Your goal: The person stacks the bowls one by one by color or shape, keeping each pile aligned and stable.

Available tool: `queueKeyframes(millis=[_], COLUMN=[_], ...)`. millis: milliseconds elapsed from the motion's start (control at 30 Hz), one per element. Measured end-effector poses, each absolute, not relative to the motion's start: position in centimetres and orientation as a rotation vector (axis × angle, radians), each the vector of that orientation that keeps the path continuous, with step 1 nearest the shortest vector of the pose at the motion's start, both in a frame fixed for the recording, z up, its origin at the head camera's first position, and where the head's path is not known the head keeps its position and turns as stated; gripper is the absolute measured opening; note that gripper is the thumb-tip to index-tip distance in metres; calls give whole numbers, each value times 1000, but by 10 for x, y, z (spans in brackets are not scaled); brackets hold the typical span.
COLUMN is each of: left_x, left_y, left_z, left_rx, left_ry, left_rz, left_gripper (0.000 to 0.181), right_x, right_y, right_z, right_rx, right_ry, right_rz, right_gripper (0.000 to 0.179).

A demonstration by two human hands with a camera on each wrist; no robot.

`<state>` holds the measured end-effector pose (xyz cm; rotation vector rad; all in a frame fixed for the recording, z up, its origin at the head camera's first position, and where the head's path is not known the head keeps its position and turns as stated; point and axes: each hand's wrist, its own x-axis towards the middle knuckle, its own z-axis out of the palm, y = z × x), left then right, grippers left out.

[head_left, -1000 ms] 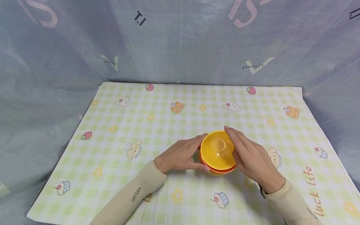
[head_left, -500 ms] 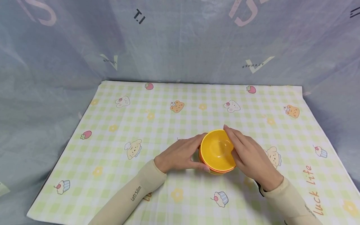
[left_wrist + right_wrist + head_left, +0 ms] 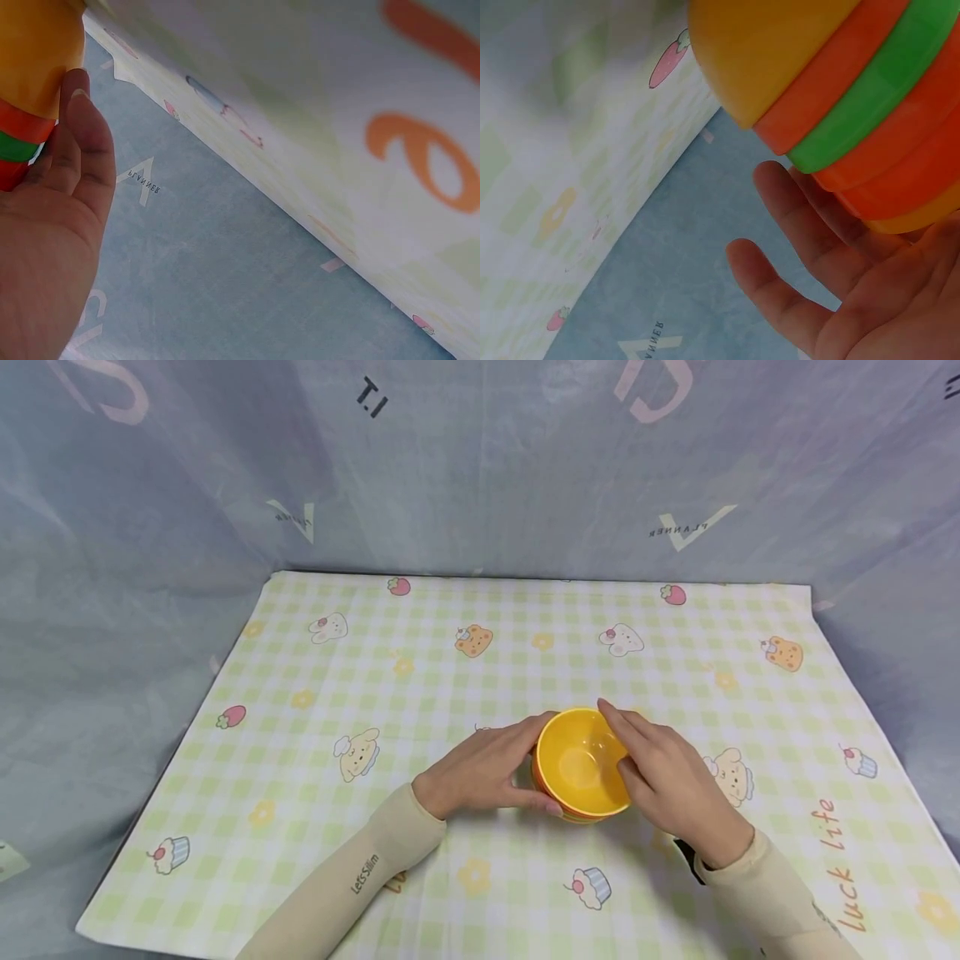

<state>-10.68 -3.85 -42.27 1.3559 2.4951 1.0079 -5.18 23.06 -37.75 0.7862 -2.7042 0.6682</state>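
A nested stack of bowls [image 3: 583, 760] stands right of the middle of the table, its yellow top bowl facing up with a glossy inside. In the right wrist view, orange, red and green bowl rims [image 3: 877, 90] show as bands above a yellow bowl's rounded side [image 3: 757, 52]. My left hand [image 3: 487, 768] grips the stack from the left, thumb at the front and fingers behind. My right hand [image 3: 675, 781] holds it from the right, its index finger along the top rim. The right wrist view shows two of its fingers [image 3: 769, 277] spread away from the bowls.
A green-and-white checked tablecloth [image 3: 435, 710] with cartoon prints covers the table. Behind it and at both sides hangs a blue-grey printed cloth [image 3: 480, 468]. A dark band [image 3: 688, 860] sits at the right wrist.
The yellow top bowl has settled lower and more level in the stack, so less orange rim shows beneath it. Both hands keep nearly the same place.
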Motion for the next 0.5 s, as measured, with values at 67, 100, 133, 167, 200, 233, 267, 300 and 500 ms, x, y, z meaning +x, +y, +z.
queueKeyframes(millis=[67,100,133,167,200,233,267,300,500], left_x=[-107,-107,-107,-107,-107,-106,-106,-106,-106], left_y=[-38,-38,-38,-39,-39,-39,-39,-39,-47], left_z=[-422,-422,-422,-421,-421,-420,-420,-420,-408], left_rx=[1349,1347,1350,1351,1355,1358,1363,1367,1286], left_ry=[2493,2490,2491,2492,2492,2494,2496,2502,2600], left_rz=[1008,1010,1008,1006,1006,1005,1002,993,838], left_gripper=[105,105,105,105,105,105,105,105,117], right_x=[-51,-51,-51,-51,-51,-50,-50,-49,-46], right_y=[230,230,230,230,230,230,230,230,238], right_z=[-377,-377,-377,-378,-378,-378,-377,-377,-373], right_rx=[775,770,766,762,759,756,751,739,598], right_ry=[-2710,-2713,-2717,-2720,-2724,-2730,-2736,-2747,-2787], right_rz=[678,680,686,692,700,712,731,753,850], right_gripper=[65,65,66,66,65,64,63,61,53])
